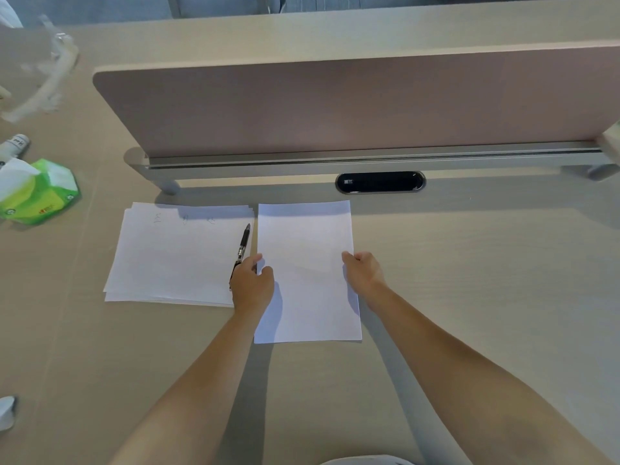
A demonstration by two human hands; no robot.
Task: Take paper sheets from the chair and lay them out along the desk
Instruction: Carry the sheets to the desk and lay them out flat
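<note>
Desk: We look down at a pale wood desk [469, 297] with a pink divider wall [335, 105] standing along its far side.
Left hand: Our left hand [251, 285] has its fingers curled. It pinches the left edge of the single sheet [307, 236], with the thumb on top of the paper.
Right hand: Our right hand [364, 271] has curled fingers too. It holds the right edge of the same sheet, straight across from the left hand.
Sheet place: It lies in the middle of the desk, between our two hands, and looks flat on the wood.
Sheet direction: Its long side runs from near to far. Its far short edge points at the black oval hole [380, 182] and stops just short of it.
Stack: We see a stack of sheets [174, 256] just left of the single sheet, with a thin gap between them. Its long side runs left to right.
Pen: We see a black pen [243, 245] on the right part of the stack. Our left hand hides its near end.
Tissues: We see a green tissue pack [40, 193] far to the left.
</note>
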